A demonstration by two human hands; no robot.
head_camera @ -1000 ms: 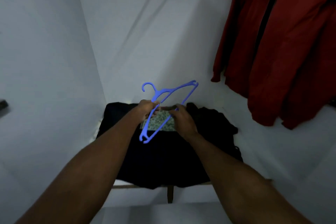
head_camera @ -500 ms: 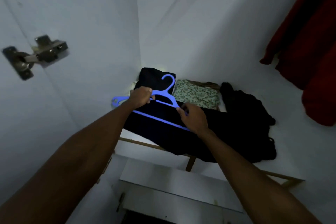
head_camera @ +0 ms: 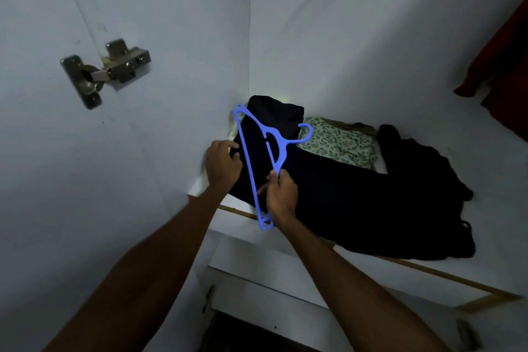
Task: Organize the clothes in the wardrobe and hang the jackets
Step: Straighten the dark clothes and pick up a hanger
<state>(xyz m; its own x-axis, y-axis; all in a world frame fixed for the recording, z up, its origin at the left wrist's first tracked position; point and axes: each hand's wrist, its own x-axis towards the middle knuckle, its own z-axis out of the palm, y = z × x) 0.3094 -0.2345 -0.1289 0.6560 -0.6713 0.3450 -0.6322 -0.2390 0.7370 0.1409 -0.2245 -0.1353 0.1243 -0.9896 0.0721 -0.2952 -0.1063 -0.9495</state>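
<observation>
My right hand [head_camera: 281, 194] grips a blue plastic hanger [head_camera: 248, 166] near its lower end and holds it almost upright over a black garment [head_camera: 343, 203] spread on the wardrobe shelf [head_camera: 428, 271]. The hook points right. My left hand [head_camera: 223, 166] is off the hanger, its fingers curled on the black garment's left edge beside the hanger's long bar. A red jacket [head_camera: 503, 66] hangs at the far right, only partly in view.
A folded green floral cloth [head_camera: 337, 146] lies behind the black garment, with another crumpled dark garment [head_camera: 414, 168] to its right. The wardrobe's left side wall bears a metal door hinge [head_camera: 108, 71]. Bare white shelf [head_camera: 500, 208] shows under the red jacket.
The hanger has swung from level to nearly upright. My left hand let go of it and dropped to the black garment; my right hand kept its hold. The view shifted further left.
</observation>
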